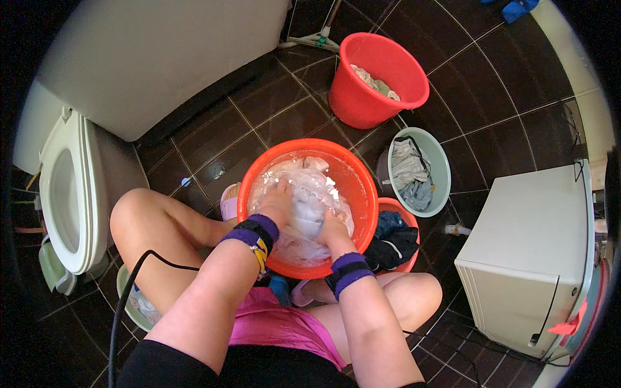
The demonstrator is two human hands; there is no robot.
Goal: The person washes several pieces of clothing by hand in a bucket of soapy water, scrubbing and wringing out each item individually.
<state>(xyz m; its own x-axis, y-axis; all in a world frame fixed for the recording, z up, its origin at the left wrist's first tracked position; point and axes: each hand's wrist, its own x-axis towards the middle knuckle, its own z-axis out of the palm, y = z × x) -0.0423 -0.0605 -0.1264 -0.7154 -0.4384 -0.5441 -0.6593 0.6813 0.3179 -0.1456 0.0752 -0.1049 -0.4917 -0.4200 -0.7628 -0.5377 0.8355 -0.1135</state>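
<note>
An orange-red plastic basin (354,174) stands on the floor between my knees, with wet white cloth (305,210) and foamy water in it. My left hand (278,202) is at the left side of the cloth, its fingers closed on the wet fabric. At the right side, my right hand (334,229) also grips the cloth, with its fingertips partly hidden by fabric and suds. Both wrists wear purple and black bands. Lower folds of the cloth are under the water.
A tall red bucket (362,107) with pale cloth stands beyond the basin. To the right are a pale green tub (444,171) of grey garments and a red basin (409,258) of dark clothes. A toilet (83,194) is at left, a white appliance (517,252) at right.
</note>
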